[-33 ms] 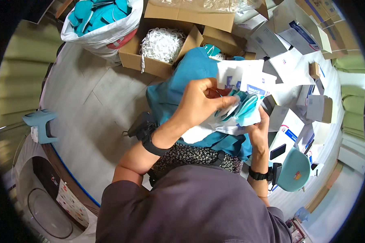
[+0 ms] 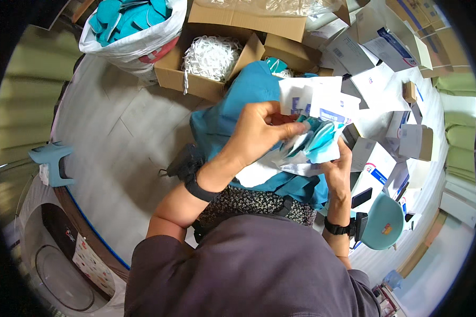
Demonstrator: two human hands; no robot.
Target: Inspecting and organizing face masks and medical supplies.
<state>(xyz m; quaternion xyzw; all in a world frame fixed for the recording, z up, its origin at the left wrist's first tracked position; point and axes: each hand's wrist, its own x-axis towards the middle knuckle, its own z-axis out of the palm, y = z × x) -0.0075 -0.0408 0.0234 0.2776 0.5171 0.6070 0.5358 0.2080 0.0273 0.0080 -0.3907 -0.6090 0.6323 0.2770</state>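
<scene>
Above my lap, an opened white carton (image 2: 322, 100) printed with blue is tilted, its flaps raised. Several teal face masks (image 2: 322, 138) with pale edges stand packed inside it. My left hand (image 2: 256, 132) reaches in from the left side, thumb and fingers closed on the masks at the mouth; the fingertips are partly hidden. From the right, my right hand (image 2: 339, 168) grips the carton's lower side, its fingers partly behind it. A blue cloth (image 2: 248, 90) lies across my lap, under the carton.
Ahead, a brown box (image 2: 190, 82) holds a heap of white straps (image 2: 211, 58). A white sack (image 2: 143, 58) of teal pieces (image 2: 127, 24) stands ahead left. Opened white cartons (image 2: 373, 161) crowd the right, near a teal stool (image 2: 383, 222). Another stool (image 2: 53, 158) is far left.
The left hand and the masks at the carton's mouth have shifted very slightly. Both hands keep their places otherwise.
</scene>
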